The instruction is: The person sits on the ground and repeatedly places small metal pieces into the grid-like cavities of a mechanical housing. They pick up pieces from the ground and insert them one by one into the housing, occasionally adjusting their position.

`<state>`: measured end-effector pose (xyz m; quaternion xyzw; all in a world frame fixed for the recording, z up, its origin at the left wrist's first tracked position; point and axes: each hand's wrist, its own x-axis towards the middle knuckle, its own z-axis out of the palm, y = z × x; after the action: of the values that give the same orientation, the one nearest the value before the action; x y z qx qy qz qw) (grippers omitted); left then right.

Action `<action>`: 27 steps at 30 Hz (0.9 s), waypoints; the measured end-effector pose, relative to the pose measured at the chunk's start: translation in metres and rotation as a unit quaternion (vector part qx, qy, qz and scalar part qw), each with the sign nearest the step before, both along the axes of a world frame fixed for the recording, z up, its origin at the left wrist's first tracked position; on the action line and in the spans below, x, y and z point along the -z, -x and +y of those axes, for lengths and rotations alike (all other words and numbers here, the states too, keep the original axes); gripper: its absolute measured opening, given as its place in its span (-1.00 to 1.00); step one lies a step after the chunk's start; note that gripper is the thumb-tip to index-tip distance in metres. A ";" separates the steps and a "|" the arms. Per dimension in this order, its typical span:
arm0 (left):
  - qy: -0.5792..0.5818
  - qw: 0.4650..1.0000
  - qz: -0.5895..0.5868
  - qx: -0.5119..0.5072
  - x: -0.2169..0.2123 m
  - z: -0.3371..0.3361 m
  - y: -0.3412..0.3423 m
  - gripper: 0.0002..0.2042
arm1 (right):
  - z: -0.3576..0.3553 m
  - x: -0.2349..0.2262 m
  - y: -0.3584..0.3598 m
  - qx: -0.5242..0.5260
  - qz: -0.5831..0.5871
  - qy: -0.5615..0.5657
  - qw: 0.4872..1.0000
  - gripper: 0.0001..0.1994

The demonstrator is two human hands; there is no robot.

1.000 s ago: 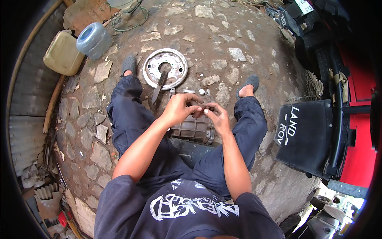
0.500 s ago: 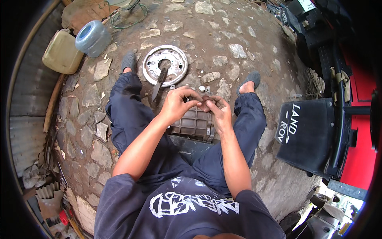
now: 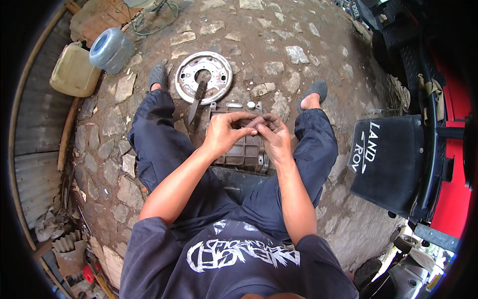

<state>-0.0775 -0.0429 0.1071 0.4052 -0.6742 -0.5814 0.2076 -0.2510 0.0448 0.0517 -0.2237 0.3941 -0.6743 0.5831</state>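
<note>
I sit on stone paving with my legs apart. My left hand (image 3: pixel 226 133) and my right hand (image 3: pixel 274 135) meet fingertip to fingertip above a grey ribbed metal casing (image 3: pixel 244 149) that lies between my knees. The fingers of both pinch something small; it is too small to tell what. Beyond the casing a round metal backing plate (image 3: pixel 203 77) lies flat, with a dark-handled knife (image 3: pixel 196 99) resting across its lower edge.
A blue water jug (image 3: pixel 110 50) and a yellowish jerrycan (image 3: pixel 74 77) stand at the far left. A black mud flap (image 3: pixel 386 159) and a red vehicle body (image 3: pixel 455 164) are on the right. Corrugated sheet (image 3: pixel 35 164) and scrap line the left edge.
My hands have stayed together over the casing, with the fingers shifting slightly. The view has tilted a little, so everything sits somewhat lower in the picture.
</note>
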 end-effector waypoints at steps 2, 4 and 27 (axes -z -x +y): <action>-0.010 1.000 0.001 0.002 0.002 0.000 0.002 -0.60 | 0.002 -0.004 0.004 0.002 -0.026 -0.032 0.999 -0.61; -0.045 0.998 0.030 0.008 0.008 0.000 0.003 -0.60 | 0.002 -0.005 0.008 -0.010 -0.037 -0.045 0.998 -0.60; -0.047 0.999 -0.002 -0.008 0.022 0.008 0.020 -0.58 | 0.008 0.015 0.018 0.028 -0.062 0.009 0.998 -0.82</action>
<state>-0.0975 -0.0350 0.0851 0.4207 -0.6432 -0.6104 0.1917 -0.2689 0.0524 0.0369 -0.1756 0.3573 -0.7061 0.5856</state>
